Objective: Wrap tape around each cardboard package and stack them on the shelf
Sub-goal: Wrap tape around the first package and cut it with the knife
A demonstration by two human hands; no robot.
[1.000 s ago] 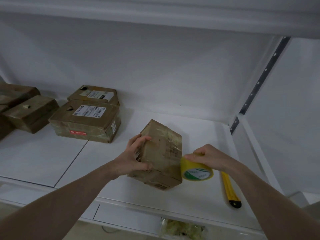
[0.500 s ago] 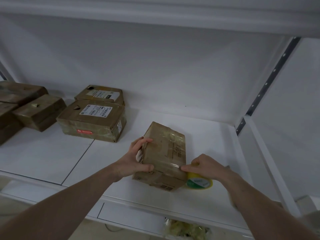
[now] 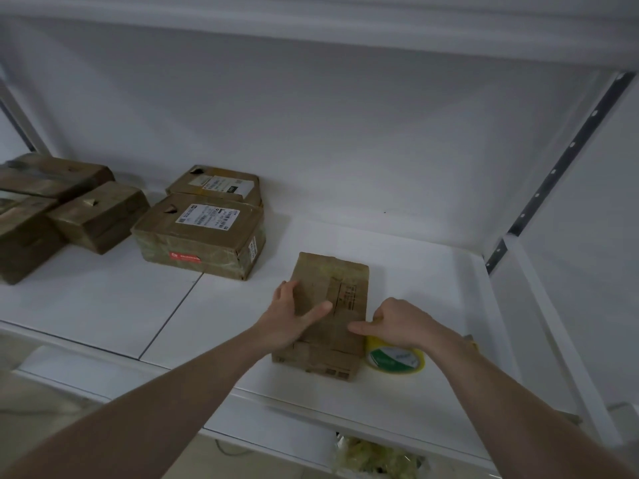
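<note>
A brown cardboard package (image 3: 332, 299) with glossy clear tape lies flat on the white shelf (image 3: 103, 305), near its front edge. My left hand (image 3: 290, 319) grips the package's left edge, fingers on the side and thumb across the top. My right hand (image 3: 401, 323) is beside the package's right edge, with the thumb tip touching the top. Its curled fingers reach down over a yellow tape roll (image 3: 397, 361). The roll rests on the shelf against the package's right side.
Several taped packages sit at the left: a large labelled one (image 3: 200, 233), another (image 3: 218, 184) behind it, and darker ones (image 3: 100, 216) further left. A yellow cutter (image 3: 471, 340) peeks out behind my right wrist. A slotted upright (image 3: 560, 167) bounds the right. A plastic bag (image 3: 373, 458) lies below.
The package went from tilted on its edge to lying flat. My right hand carried the tape roll down its right side to the shelf.
</note>
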